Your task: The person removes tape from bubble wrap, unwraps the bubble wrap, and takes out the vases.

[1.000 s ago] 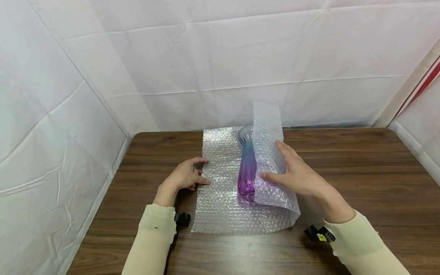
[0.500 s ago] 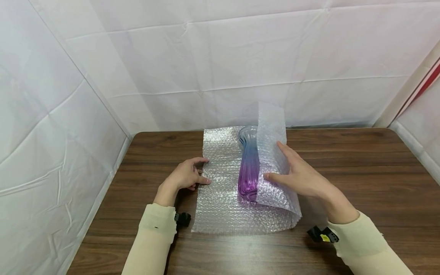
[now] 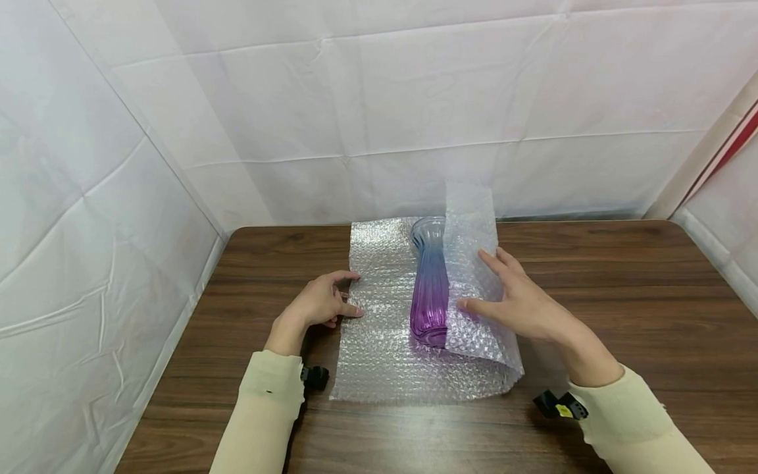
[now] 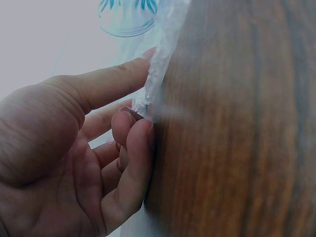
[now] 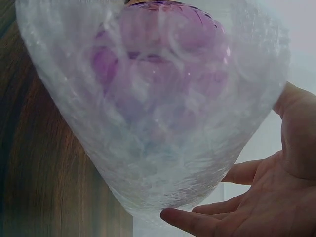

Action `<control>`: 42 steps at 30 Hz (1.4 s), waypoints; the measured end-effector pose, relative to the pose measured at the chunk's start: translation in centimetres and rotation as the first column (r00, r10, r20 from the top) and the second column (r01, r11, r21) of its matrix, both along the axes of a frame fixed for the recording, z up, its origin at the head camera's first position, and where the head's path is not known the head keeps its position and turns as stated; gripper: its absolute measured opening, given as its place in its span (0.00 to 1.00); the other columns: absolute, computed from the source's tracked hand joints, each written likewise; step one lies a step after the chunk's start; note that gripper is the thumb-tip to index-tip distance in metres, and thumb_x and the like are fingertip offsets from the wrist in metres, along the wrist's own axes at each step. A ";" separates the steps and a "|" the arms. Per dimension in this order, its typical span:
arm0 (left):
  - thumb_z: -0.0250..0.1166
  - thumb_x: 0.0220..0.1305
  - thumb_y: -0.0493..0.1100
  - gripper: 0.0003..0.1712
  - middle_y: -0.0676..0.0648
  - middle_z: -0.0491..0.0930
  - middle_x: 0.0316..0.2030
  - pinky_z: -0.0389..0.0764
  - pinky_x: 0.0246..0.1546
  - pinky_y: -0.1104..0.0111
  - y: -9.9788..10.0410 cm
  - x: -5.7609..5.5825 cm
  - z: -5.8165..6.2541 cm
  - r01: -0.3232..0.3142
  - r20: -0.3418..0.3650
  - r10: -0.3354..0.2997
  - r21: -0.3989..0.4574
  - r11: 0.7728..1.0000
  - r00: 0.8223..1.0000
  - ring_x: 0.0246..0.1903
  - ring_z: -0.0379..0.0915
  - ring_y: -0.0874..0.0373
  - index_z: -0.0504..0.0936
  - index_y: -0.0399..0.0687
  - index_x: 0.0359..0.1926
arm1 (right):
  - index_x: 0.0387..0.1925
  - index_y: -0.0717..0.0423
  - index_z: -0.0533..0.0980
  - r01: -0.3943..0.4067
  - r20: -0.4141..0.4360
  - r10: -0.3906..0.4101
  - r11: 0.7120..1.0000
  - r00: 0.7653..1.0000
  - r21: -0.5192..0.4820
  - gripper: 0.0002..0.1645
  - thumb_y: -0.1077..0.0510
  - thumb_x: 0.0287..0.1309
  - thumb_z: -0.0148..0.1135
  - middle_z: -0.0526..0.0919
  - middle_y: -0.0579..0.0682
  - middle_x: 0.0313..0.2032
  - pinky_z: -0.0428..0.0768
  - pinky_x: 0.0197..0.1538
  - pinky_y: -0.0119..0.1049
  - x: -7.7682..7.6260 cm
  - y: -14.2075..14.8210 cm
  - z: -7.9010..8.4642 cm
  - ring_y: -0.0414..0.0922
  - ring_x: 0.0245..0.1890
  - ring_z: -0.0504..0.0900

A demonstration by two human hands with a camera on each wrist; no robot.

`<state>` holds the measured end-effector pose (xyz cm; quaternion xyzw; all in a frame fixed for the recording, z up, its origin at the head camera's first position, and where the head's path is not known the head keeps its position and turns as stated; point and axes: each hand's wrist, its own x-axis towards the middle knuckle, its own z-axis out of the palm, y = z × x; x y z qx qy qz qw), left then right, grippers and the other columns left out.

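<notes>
A ribbed glass vase (image 3: pixel 429 289), blue at its flared mouth and purple at its base, lies on a sheet of bubble wrap (image 3: pixel 379 355). The sheet's right side curls up and over, covering the vase's right part. My right hand (image 3: pixel 521 299) touches this raised flap from outside, thumb and fingers spread. In the right wrist view the purple base (image 5: pixel 158 74) shows through the wrap, with the fingertips along its outer face. At the sheet's left edge, my left hand (image 3: pixel 316 303) presses with thumb and index finger extended; its other fingers bend beneath, beside the edge.
The dark wood-grain table (image 3: pixel 622 296) extends around the sheet. White fabric walls (image 3: pixel 385 99) rise behind it and at both sides, and the flap's upper end stands close to the back wall. Small black cameras (image 3: pixel 316 378) sit at both wrists.
My right hand has shifted slightly right, and the flap has leaned back with it, its top now lower. More of the vase shows. The left hand has stayed in place.
</notes>
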<state>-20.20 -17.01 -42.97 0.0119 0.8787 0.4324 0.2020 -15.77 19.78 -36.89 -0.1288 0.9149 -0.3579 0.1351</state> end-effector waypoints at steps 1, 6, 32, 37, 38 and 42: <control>0.82 0.54 0.42 0.45 0.50 0.69 0.20 0.83 0.22 0.64 0.0 0.0 0.0 -0.001 -0.001 0.001 0.000 1.000 1.000 0.15 0.65 0.58 0.74 0.63 0.71 | 0.84 0.51 0.41 0.000 0.000 0.000 1.000 1.000 0.001 0.69 0.29 0.59 0.69 0.30 0.65 0.82 0.52 0.71 0.78 0.0 0.0 0.0 0.74 0.79 0.41; 0.82 0.54 0.43 0.45 0.49 0.69 0.21 0.82 0.22 0.64 0.0 0.0 0.0 0.001 -0.002 -0.001 -0.004 1.000 1.000 0.15 0.65 0.58 0.73 0.63 0.72 | 0.84 0.52 0.43 0.003 -0.010 -0.003 1.000 1.000 0.006 0.69 0.28 0.58 0.69 0.33 0.65 0.82 0.54 0.71 0.77 0.0 0.2 0.0 0.74 0.79 0.43; 0.82 0.54 0.43 0.44 0.49 0.69 0.21 0.82 0.22 0.65 0.0 0.0 -0.1 0.006 -0.011 -0.006 -0.008 1.000 1.000 0.15 0.66 0.58 0.74 0.63 0.72 | 0.83 0.56 0.50 0.012 -0.064 -0.006 0.996 0.998 0.091 0.67 0.29 0.56 0.72 0.46 0.68 0.80 0.57 0.69 0.78 0.2 1.3 0.2 0.69 0.78 0.44; 0.82 0.54 0.43 0.44 0.49 0.69 0.20 0.82 0.22 0.64 -0.1 0.0 -0.1 0.007 -0.013 -0.007 -0.012 1.000 1.000 0.15 0.66 0.58 0.74 0.63 0.71 | 0.82 0.55 0.51 0.014 -0.073 -0.006 0.995 0.997 0.100 0.67 0.29 0.55 0.72 0.48 0.68 0.80 0.59 0.69 0.77 0.2 1.7 0.1 0.69 0.77 0.46; 0.82 0.54 0.43 0.44 0.49 0.70 0.21 0.82 0.22 0.64 -0.1 0.0 -0.1 0.008 -0.014 -0.009 -0.013 1.000 1.000 0.15 0.66 0.58 0.74 0.63 0.71 | 0.82 0.55 0.51 0.014 -0.075 -0.007 0.995 0.997 0.101 0.67 0.29 0.56 0.72 0.49 0.68 0.80 0.59 0.69 0.76 0.2 1.8 0.1 0.69 0.77 0.47; 0.82 0.54 0.43 0.45 0.49 0.70 0.21 0.82 0.22 0.64 -0.1 0.0 0.0 0.011 -0.014 -0.011 -0.015 1.000 1.000 0.15 0.66 0.58 0.74 0.63 0.72 | 0.82 0.56 0.52 0.012 -0.083 -0.004 0.994 0.997 0.104 0.66 0.29 0.56 0.72 0.49 0.68 0.80 0.59 0.68 0.76 0.2 2.0 0.1 0.69 0.76 0.48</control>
